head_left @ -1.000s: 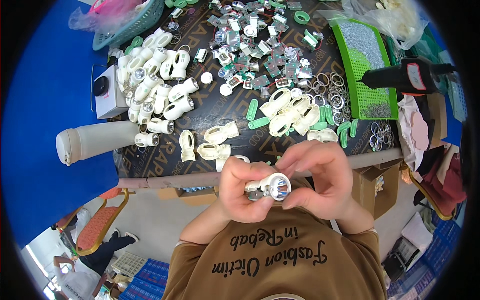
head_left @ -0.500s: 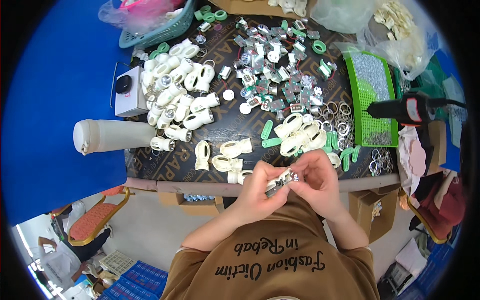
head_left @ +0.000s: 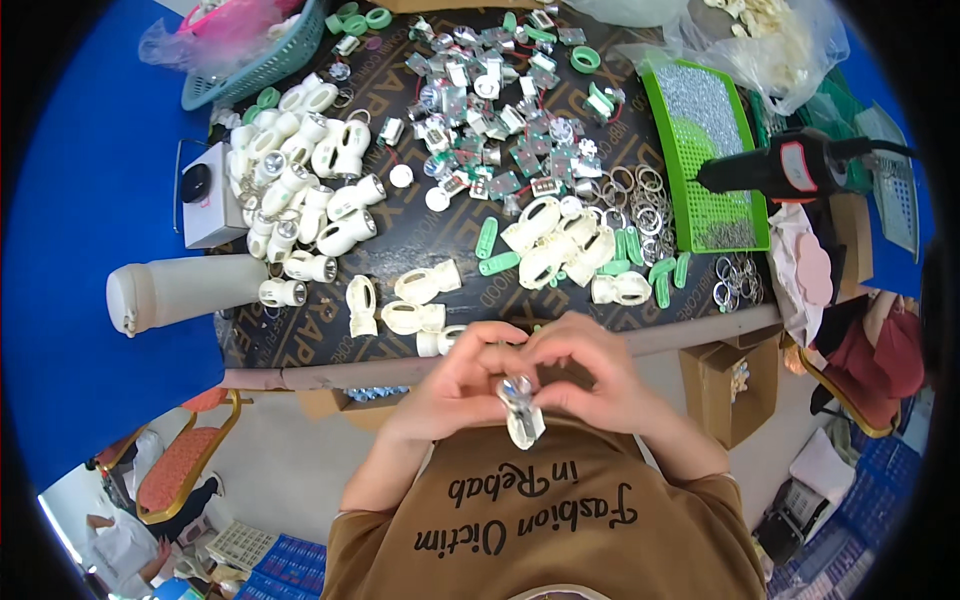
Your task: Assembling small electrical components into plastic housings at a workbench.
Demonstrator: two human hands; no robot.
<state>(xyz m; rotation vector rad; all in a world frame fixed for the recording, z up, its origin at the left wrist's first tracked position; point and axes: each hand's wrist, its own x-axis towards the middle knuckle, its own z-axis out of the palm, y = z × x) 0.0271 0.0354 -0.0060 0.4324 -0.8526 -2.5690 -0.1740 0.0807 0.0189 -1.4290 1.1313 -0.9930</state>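
Note:
Close to my chest, beyond the table's near edge, I hold a half-assembled mini flashlight [head_left: 523, 422]. Its white shell half carries a shiny reflector head and a metal-and-board insert. My left hand [head_left: 455, 385] pinches it from the left, while the fingers of my right hand [head_left: 590, 372] are closed on its reflector end from the right. Just past my hands lie loose white shell halves [head_left: 427, 282], and a further pile of shells [head_left: 558, 240] sits with green plastic strips [head_left: 499, 263]. Several circuit boards with reflectors [head_left: 510, 130] are heaped farther back.
Finished white flashlights [head_left: 300, 180] are piled at the left beside a white bottle [head_left: 190, 290] and a small white box [head_left: 212, 205]. To the right are metal key rings [head_left: 650, 215], a green tray of screws [head_left: 690, 150] and a black power screwdriver [head_left: 770, 165]. A teal basket [head_left: 255, 70] stands far left.
Both hands have drawn nearer to my body and a little left, turning the flashlight from slanted to upright with its reflector away from me. The view has shifted as well.

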